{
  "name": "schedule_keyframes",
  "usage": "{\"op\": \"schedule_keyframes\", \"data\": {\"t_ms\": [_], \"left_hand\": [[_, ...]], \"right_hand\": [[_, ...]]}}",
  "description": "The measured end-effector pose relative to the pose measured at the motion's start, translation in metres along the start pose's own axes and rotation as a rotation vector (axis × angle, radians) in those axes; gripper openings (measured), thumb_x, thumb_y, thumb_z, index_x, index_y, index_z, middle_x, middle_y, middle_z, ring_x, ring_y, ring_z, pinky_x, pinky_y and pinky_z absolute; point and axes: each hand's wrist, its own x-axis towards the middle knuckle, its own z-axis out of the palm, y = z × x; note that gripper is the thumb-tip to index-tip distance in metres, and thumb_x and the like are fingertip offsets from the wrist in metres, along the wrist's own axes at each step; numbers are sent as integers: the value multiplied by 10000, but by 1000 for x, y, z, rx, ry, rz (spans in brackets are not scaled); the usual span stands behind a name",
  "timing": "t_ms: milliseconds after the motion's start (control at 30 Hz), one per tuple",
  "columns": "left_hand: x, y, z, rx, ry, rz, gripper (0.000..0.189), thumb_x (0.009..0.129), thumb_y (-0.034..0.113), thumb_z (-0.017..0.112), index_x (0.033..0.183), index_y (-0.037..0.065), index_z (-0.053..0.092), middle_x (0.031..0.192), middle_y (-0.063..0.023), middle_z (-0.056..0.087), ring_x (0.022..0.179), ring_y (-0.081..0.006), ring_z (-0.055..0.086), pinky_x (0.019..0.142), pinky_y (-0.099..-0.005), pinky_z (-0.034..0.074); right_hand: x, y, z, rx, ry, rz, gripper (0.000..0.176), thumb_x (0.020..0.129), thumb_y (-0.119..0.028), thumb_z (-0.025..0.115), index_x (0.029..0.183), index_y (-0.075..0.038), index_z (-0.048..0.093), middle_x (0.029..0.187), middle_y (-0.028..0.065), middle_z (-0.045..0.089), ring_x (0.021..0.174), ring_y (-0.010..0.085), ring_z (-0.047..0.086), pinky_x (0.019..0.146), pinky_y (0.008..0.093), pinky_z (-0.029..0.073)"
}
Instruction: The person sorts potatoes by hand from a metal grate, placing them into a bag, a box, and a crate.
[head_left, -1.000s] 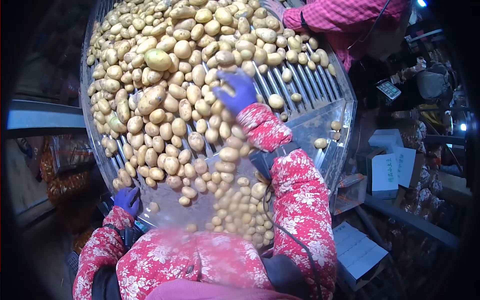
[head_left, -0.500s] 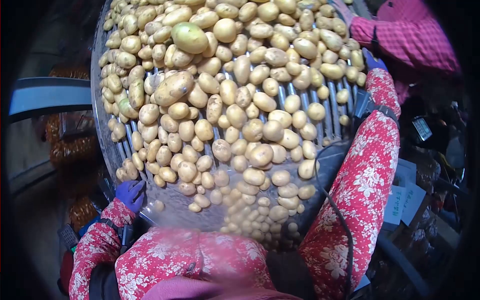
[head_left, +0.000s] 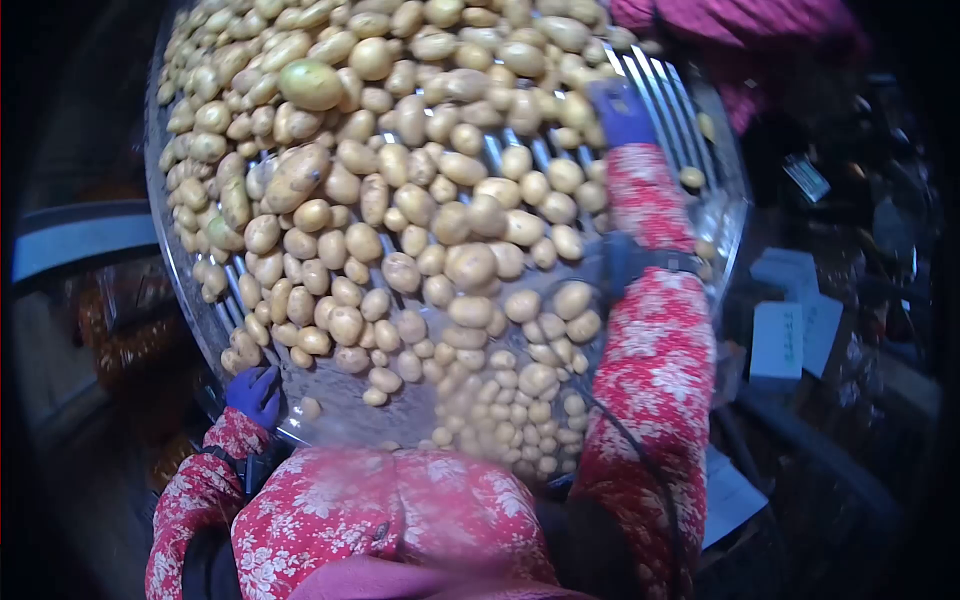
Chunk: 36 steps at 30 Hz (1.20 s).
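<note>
The slatted table (head_left: 345, 400) bears potatoes (head_left: 375, 200); our left hand (head_left: 253, 393) rests against it, seemingly for balance; our right hand (head_left: 622, 112) lies well apart, beside potatoes; we cannot tell if either grips.

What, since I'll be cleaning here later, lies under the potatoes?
Metal bars show through gaps between the potatoes; a flat surface shows under the nearest ones. The rest is covered.

Potatoes (head_left: 470, 265) lie on the slatted table (head_left: 345, 400) before me; boxes (head_left: 777, 345) to its right, another person (head_left: 745, 20) at its far right.
</note>
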Motion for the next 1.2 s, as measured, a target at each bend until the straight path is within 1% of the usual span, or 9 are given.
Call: {"op": "schedule_keyframes", "data": {"t_ms": [233, 300, 367, 633, 833, 900, 967, 1100, 1200], "left_hand": [[-8, -6, 8, 0, 15, 17, 478, 742, 122, 669, 1215, 111, 609, 1036, -170, 591, 947, -365, 583, 834, -441, 488], [-11, -13, 13, 11, 11, 7, 488, 737, 114, 668, 1221, 127, 609, 1037, -167, 584, 956, -361, 584, 839, -430, 490], [-12, -14, 13, -7, -11, -11, 490, 739, 109, 665, 1225, 130, 608, 1040, -167, 581, 957, -362, 585, 840, -428, 491], [-13, -10, 11, 26, -9, -27, 495, 746, 107, 672, 1235, 130, 600, 1051, -163, 578, 950, -358, 584, 841, -423, 490], [-10, -3, 6, -24, -55, -68, 509, 740, 92, 671, 1242, 124, 592, 1049, -157, 579, 960, -351, 581, 848, -422, 487], [-10, -11, 13, -22, -48, -43, 513, 738, 89, 671, 1244, 125, 589, 1047, -158, 578, 958, -353, 581, 847, -423, 487], [-13, -17, 13, -12, -44, -25, 516, 737, 86, 670, 1246, 125, 587, 1047, -158, 577, 958, -355, 581, 848, -424, 488], [-14, -17, 14, -19, -29, -22, 506, 741, 89, 678, 1239, 113, 589, 1066, -169, 579, 979, -367, 579, 865, -430, 482], [-15, -9, 10, 18, 12, -23, 475, 767, 99, 673, 1236, 112, 596, 1083, -178, 592, 1012, -374, 581, 887, -434, 481]], "right_hand": [[-136, -152, 53, 69, 174, -50, 455, 773, -424, 747, 1099, -116, 672, 1056, 169, 612, 970, 337, 600, 852, 441, 495], [-159, -174, 40, 173, -78, -79, 443, 782, -367, 754, 1143, -128, 662, 1172, 186, 569, 1087, 353, 556, 958, 422, 455], [-181, -169, 30, 122, -61, -305, 455, 827, -380, 699, 1222, -177, 602, 1173, 223, 564, 1076, 360, 571, 954, 412, 475], [-106, 65, -120, -586, 349, 60, 593, 773, -434, 682, 1270, -135, 560, 1226, 201, 559, 1123, 371, 544, 975, 464, 423], [-135, -32, -64, -157, -14, 214, 593, 760, -436, 725, 1259, -153, 574, 1257, 161, 549, 1152, 372, 531, 983, 465, 434], [-166, -63, -31, -282, 97, -202, 477, 775, -379, 697, 1198, -188, 587, 1169, 146, 578, 1091, 356, 561, 940, 438, 461], [-181, -83, -55, -163, 17, -195, 550, 837, -292, 668, 1321, -90, 502, 1306, 189, 504, 1251, 348, 461, 1052, 449, 390], [-172, -42, -160, -600, -57, 405, 535, 869, -270, 554, 1365, -98, 451, 1284, 230, 535, 1154, 412, 536, 989, 475, 436], [-174, -52, -170, -850, -280, 478, 499, 879, -313, 541, 1328, -100, 493, 1255, 218, 570, 1121, 411, 562, 974, 466, 444]]}}
